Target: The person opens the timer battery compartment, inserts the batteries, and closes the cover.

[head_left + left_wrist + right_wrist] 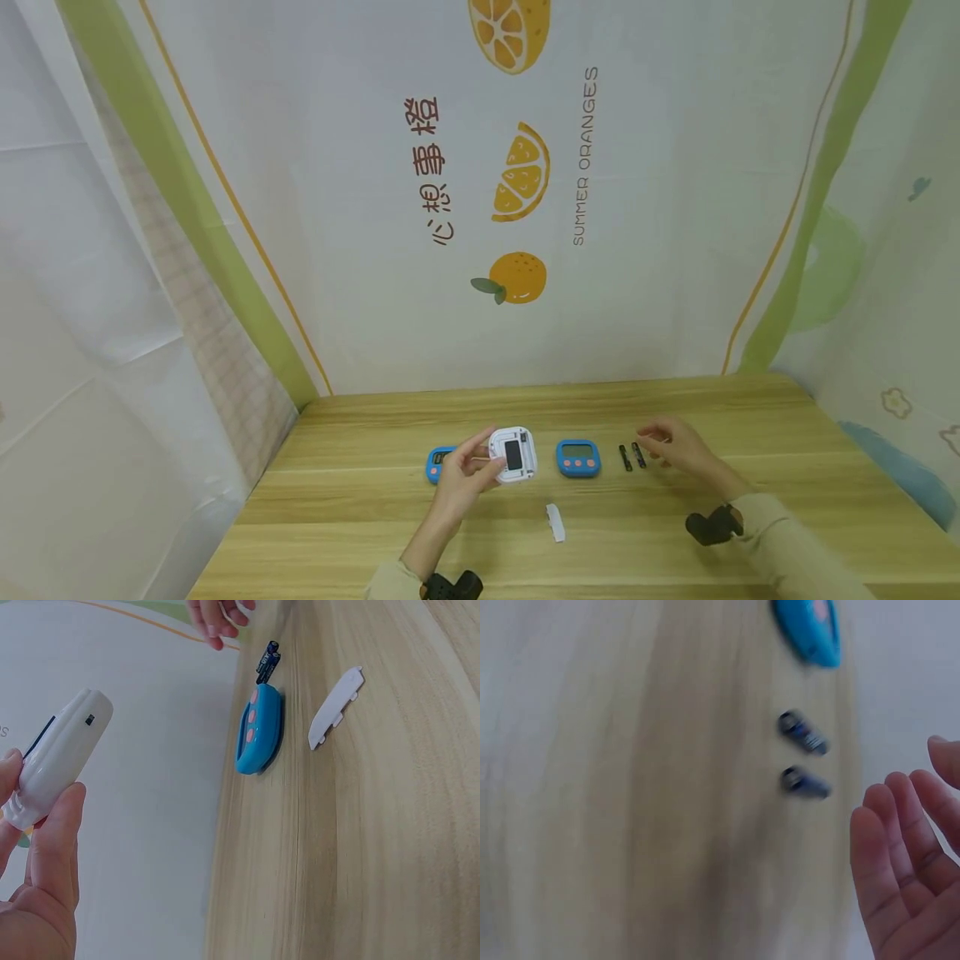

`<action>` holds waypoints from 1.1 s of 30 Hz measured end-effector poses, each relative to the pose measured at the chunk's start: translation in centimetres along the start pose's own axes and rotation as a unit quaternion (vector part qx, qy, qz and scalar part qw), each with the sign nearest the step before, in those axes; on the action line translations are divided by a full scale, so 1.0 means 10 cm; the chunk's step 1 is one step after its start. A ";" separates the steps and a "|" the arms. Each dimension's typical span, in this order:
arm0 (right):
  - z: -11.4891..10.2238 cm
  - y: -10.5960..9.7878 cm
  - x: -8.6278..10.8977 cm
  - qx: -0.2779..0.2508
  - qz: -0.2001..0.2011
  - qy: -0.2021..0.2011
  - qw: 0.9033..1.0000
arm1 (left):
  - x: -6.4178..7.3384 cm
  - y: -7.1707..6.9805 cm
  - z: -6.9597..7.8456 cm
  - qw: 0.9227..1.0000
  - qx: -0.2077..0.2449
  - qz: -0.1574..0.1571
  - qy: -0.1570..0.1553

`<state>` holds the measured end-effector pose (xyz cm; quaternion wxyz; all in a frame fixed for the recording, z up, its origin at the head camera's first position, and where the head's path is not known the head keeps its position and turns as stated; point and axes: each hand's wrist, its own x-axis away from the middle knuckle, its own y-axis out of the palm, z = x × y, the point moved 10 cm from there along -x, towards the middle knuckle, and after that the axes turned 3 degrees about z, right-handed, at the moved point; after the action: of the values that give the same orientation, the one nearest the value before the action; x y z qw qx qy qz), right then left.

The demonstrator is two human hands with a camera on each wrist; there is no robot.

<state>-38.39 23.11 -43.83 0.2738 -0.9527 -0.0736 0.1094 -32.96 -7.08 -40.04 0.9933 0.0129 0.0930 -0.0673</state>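
White cloth (360,250) printed with oranges hangs behind a wood-grain table (337,517) on my feed. Above the wood, between the two blue devices, I have the white rounded-square plastic device (514,455) raised in the left hand (465,479). Thumb and fingers pinch its left edge; I judge that grip is chosen to leave the right side unobstructed, where a narrow uncovered slot (530,457) shows. Its back faces the head camera, presumably so that slot can be seen. With the body nearly square, I read the long axis from the slot: it runs roughly away from the person, far end leaning slightly left.

A thin white plastic strip with small tabs (555,522) lies on the near wood, lengthwise away from the person; I take it for the slot's cover, set aside. Two small black cylindrical batteries, one left (626,457) and one right (638,455), lie almost parallel, probably put there for easy reach. Just beside them the right hand (678,446) is empty, fingers loosely bent.

One blue device with pink buttons (578,458) sits in the middle, display up; the other (435,467) is partly hidden behind the left hand.
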 end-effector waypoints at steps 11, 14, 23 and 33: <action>0.39 0.14 0.08 -0.024 -0.023 0.060 0.998 | 0.06 0.04 0.10 1.000 -0.007 -0.007 -0.014; 0.39 0.16 0.07 -0.011 -0.036 0.041 0.998 | 0.08 0.05 0.14 1.000 -0.013 -0.007 -0.014; 0.29 0.25 0.04 0.008 -0.095 -0.017 0.995 | 0.02 0.02 -0.08 1.000 -0.002 -0.015 -0.018; 0.31 0.28 0.03 0.013 -0.095 0.016 0.995 | 0.07 0.04 0.01 1.000 -0.010 -0.017 -0.016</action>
<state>-38.68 22.38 -47.92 0.2969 -0.9392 -0.1582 0.0684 -32.25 -6.79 -40.03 0.9934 0.0000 0.0784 -0.0837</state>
